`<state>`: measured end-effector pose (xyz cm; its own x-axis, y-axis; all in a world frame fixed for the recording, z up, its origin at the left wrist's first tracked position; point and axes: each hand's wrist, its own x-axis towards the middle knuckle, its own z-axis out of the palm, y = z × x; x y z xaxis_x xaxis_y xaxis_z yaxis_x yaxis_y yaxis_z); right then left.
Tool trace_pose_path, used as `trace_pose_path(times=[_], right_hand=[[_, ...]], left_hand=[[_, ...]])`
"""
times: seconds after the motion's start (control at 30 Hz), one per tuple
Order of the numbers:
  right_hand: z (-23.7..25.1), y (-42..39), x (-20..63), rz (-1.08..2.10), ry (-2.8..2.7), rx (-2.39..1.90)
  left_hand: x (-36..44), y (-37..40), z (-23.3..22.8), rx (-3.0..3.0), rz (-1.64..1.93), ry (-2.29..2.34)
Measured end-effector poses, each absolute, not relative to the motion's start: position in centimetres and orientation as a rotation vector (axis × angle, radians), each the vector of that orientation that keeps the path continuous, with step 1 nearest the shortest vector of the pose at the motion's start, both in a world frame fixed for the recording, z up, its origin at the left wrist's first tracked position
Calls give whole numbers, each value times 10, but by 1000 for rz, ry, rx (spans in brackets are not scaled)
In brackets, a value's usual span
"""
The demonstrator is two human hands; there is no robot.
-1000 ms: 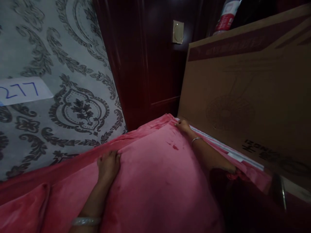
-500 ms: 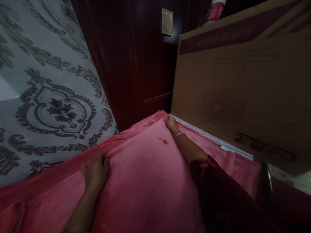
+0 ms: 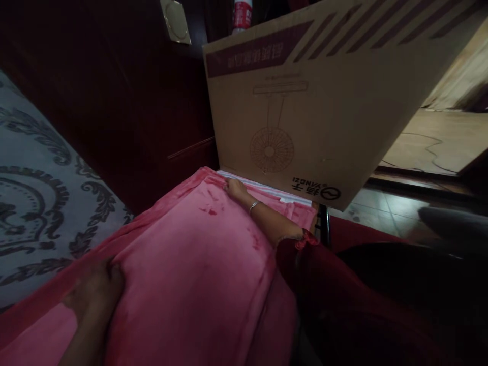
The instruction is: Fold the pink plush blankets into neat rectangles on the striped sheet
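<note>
Left hand gripping pink blanket edge, right hand pinching its far corner

Pink blanket over bed

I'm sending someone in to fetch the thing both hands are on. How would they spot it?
Find the big cardboard box with a fan drawing, standing beside the dark wooden panel. Lying at its base is a pink plush blanket, with the left hand and right hand at its corners. Nothing else nearby is pink and soft.
</note>
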<state>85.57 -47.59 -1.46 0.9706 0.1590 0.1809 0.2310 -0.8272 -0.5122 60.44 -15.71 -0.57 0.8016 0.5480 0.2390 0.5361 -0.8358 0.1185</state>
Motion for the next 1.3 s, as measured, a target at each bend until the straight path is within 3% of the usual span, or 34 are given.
trace_pose_path(times=[0.4, 0.57, 0.7, 0.87, 1.1, 1.3], right_hand=[[-30, -633, 767, -93, 127, -2745], [-41, -655, 750, -95, 225, -2732], [-44, -657, 744, -105, 290, -2720], [-50, -656, 736, -84, 267, -2688], [-53, -659, 726, -64, 284, -2627], [-54, -653, 721, -126, 341, -2598]], left_hand=[[601, -173, 6, 2837, 263, 965], [596, -175, 8, 2803, 255, 939], [591, -174, 6, 2766, 476, 924], [595, -192, 2, 2884, 751, 337], [576, -322, 4, 2773, 185, -669], [525, -374, -16, 2852, -2, -952]])
